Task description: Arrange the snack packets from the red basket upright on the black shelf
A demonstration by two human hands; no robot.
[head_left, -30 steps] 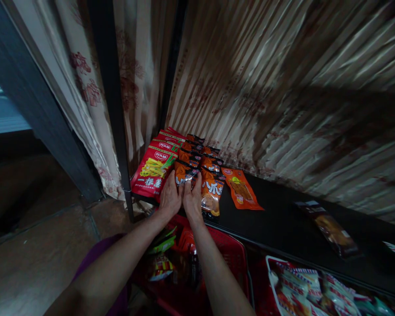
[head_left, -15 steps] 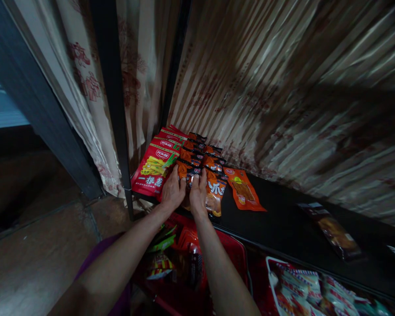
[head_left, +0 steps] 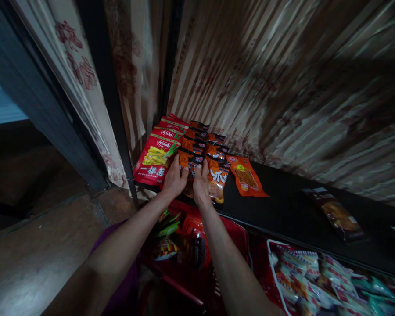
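My left hand (head_left: 175, 181) and my right hand (head_left: 201, 183) are on either side of an orange-and-black snack packet (head_left: 191, 159), gripping it between them. It lies at the front of a row of overlapping packets of the same kind, and my wrists hide its lower part. Right beside my right hand is another orange snack packet (head_left: 217, 175) with white characters, the front one of a second row. Red snack packets (head_left: 154, 153) with yellow strips pictured overlap to the left of my left hand. All these rest on a black shelf (head_left: 279, 204).
A flat orange packet (head_left: 246, 176) and a dark brown packet (head_left: 337, 215) lie farther right on the shelf. Below stand a red basket (head_left: 233, 230) of mixed snacks and another basket with a white rim (head_left: 274, 272). A dark post (head_left: 110, 74) and a patterned curtain (head_left: 250, 66) border the shelf.
The view has shifted slightly, so the shelf appears a little higher. My hands stay on the same packet, with barely any movement against it.
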